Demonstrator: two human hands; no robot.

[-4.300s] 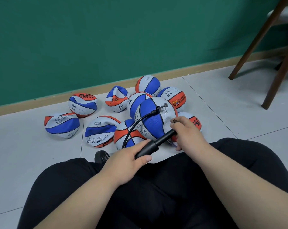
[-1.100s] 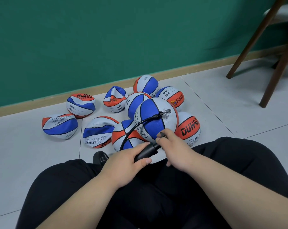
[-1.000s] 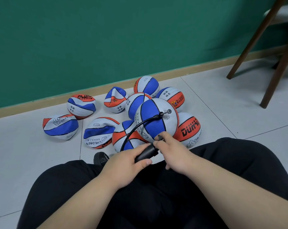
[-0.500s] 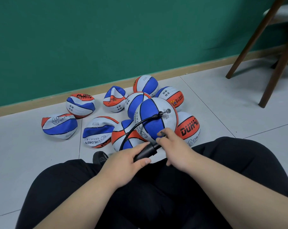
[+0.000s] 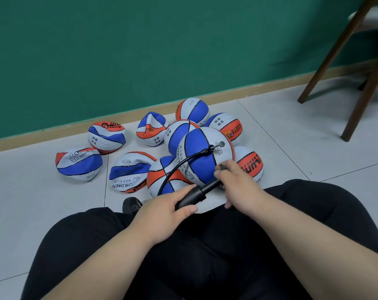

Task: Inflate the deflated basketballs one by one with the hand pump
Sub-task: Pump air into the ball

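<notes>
A round blue, white and orange basketball (image 5: 202, 156) sits in front of my knees on top of other balls. A black hose (image 5: 183, 163) runs from the pump to a needle in the ball's valve (image 5: 221, 144). My left hand (image 5: 162, 211) grips the black hand pump barrel (image 5: 192, 198). My right hand (image 5: 238, 182) grips the pump's handle, pulled a short way out so that a bit of the rod shows. Several deflated, crumpled basketballs (image 5: 129, 171) lie on the floor around it.
A green wall with a wooden skirting board (image 5: 43, 135) runs behind the balls. Dark wooden chair legs (image 5: 365, 83) stand at the right. My black-trousered legs (image 5: 205, 245) fill the foreground, and a black shoe tip (image 5: 130, 205) shows by my left knee. The floor is grey tile.
My right hand has drawn the pump handle a little out of the barrel again after pushing it in about a second ago. My left hand and the ball have stayed put.
</notes>
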